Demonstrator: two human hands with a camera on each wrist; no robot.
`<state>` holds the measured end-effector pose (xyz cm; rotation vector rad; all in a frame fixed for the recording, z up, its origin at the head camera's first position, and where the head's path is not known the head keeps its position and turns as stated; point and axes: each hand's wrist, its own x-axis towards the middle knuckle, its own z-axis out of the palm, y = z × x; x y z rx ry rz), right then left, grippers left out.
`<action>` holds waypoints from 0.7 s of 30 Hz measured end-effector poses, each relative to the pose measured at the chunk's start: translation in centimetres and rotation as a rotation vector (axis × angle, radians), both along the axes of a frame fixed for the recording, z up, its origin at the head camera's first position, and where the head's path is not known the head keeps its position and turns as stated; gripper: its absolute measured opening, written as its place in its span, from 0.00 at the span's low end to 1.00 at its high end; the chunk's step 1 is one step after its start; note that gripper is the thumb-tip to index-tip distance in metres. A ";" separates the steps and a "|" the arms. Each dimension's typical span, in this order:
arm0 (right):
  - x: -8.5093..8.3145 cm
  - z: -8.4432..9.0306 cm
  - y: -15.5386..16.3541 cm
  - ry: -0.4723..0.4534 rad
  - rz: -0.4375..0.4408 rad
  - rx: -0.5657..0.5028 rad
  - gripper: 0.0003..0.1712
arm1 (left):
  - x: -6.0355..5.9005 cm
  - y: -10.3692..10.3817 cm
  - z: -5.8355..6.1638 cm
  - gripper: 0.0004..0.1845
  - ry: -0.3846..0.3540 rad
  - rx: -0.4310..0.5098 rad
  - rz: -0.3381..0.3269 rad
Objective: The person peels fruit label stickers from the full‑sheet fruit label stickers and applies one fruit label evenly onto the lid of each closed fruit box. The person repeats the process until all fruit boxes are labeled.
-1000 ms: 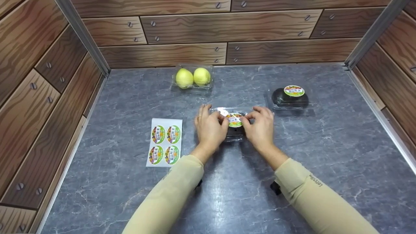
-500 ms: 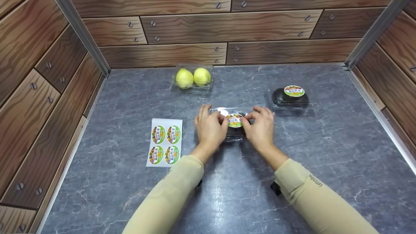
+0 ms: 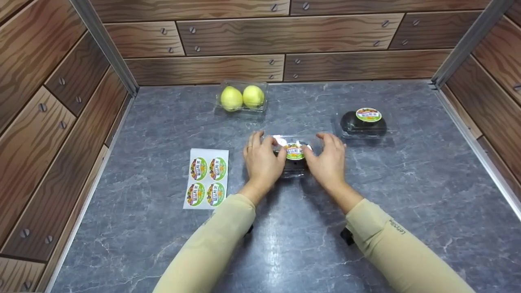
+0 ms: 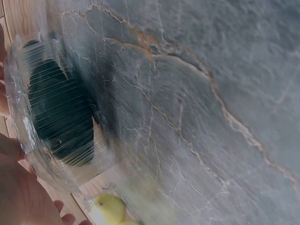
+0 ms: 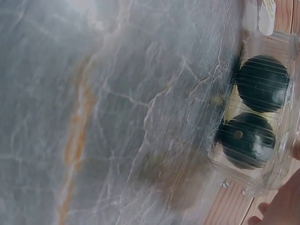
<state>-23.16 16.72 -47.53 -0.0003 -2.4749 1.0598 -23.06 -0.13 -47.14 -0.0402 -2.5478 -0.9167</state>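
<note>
Fingers of the left hand curled against the left side of a clear clamshell box of dark round fruit, thumb touching its round sticker. Right hand cupped the right side, fingers loosely spread. That box sat mid-worktop; a sticker sheet lay left, a lemon box near the back edge, another stickered box right.

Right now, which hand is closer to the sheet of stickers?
Left. The left hand is just right of the sticker sheet; the right hand is farther, beyond the box.
</note>
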 end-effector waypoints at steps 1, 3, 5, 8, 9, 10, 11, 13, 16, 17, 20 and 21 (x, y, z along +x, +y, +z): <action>-0.1 0.0 0.1 -0.030 -0.004 -0.007 0.33 | 0.0 0.0 0.1 0.12 -0.011 0.002 0.004; -0.2 0.1 0.2 -0.107 -0.006 -0.009 0.40 | -0.1 0.0 0.1 0.18 -0.033 0.005 0.011; -0.3 0.2 0.4 -0.190 0.001 -0.002 0.45 | -0.2 0.1 0.2 0.25 -0.062 -0.004 0.017; -0.5 0.5 0.6 -0.296 0.013 0.015 0.50 | -0.5 0.1 0.4 0.35 -0.123 -0.024 0.024; -0.5 0.5 0.7 -0.321 0.016 0.021 0.51 | -0.6 0.1 0.4 0.37 -0.147 -0.030 0.026; -0.6 0.6 0.7 -0.337 0.019 0.026 0.51 | -0.7 0.1 0.5 0.39 -0.173 -0.039 0.028; -0.6 0.7 0.7 -0.349 0.020 0.033 0.51 | -0.8 0.1 0.5 0.41 -0.198 -0.046 0.029; -0.7 0.7 0.8 -0.359 0.023 0.049 0.51 | -1.0 0.1 0.6 0.44 -0.244 -0.063 0.034; -0.8 0.8 0.9 -0.354 0.027 0.072 0.52 | -1.2 0.1 0.6 0.49 -0.303 -0.092 0.038; -0.9 0.9 0.9 -0.354 0.029 0.080 0.53 | -1.3 0.1 0.6 0.50 -0.320 -0.098 0.038; -1.1 1.0 0.9 -0.363 0.042 0.104 0.55 | -1.4 0.1 0.5 0.51 -0.351 -0.114 0.039; -1.1 1.1 0.8 -0.370 0.046 0.111 0.55 | -1.5 0.1 0.5 0.51 -0.356 -0.114 0.039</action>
